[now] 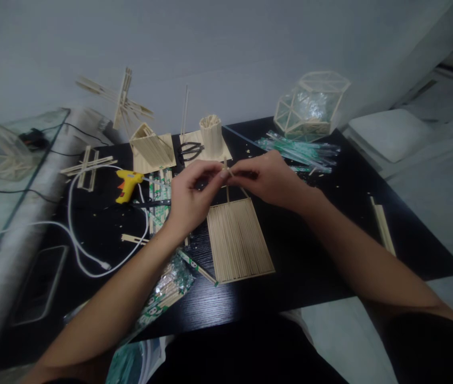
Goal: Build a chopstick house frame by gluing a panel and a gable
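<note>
My left hand [195, 193] and my right hand [265, 178] meet near the middle of the table, fingers pinched together on thin wooden sticks [227, 194]. One stick runs upright between the fingertips, and another slants down to the right. Their lower ends come down at the far edge of a flat panel [240, 240] of light sticks laid side by side. Whether they are fixed to the panel I cannot tell, and the fingers hide where they cross.
A yellow glue gun [129, 185] and a looped white cable [72, 234] lie left. Wrapped chopsticks [166, 288] are near the front edge. Behind stand a stick-built box [152, 146], a round stick cup [211, 137], black-handled scissors [189, 151], plastic wrappers [300, 152] and a faceted frame [312, 106].
</note>
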